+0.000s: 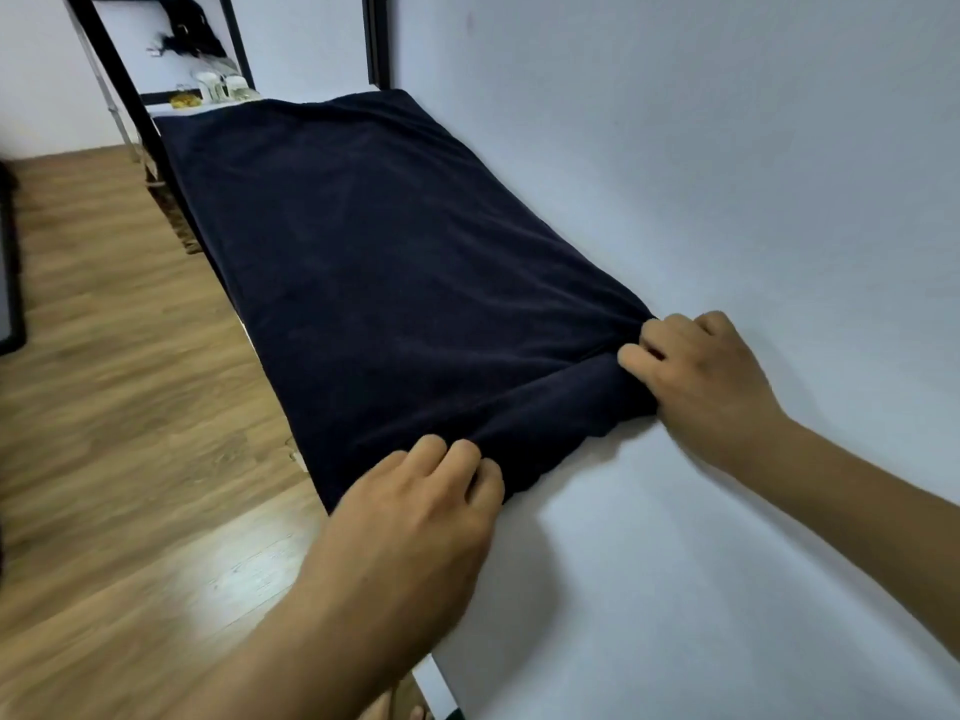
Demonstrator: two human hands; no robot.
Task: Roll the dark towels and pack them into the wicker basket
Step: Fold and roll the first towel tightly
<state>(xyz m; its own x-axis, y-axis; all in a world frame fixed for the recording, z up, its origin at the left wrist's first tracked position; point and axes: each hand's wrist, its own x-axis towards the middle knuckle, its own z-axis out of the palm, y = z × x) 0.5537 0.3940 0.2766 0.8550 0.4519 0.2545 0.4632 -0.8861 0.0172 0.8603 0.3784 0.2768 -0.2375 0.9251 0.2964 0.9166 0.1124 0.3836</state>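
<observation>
Navy terry, the dark towel [389,252] is lying flat along the white worktop [675,563], running from 6 o'clock toward 12 o'clock beside the wall, its near end bunching into the first turn of a roll. To do this well, both hands should probably be drawing that turn tight and advancing together, so the roll is running square to the towel's sides rather than coning. The left hand [415,511] is gripping the near edge at 7 o'clock, fingers curled over the fold. The right hand [701,376] is pinching the other corner at 3 o'clock, fingertips tucked into the cloth. No wicker basket is showing plainly; a woven brown shape [174,210] under the worktop at 10 o'clock is too unclear to name
</observation>
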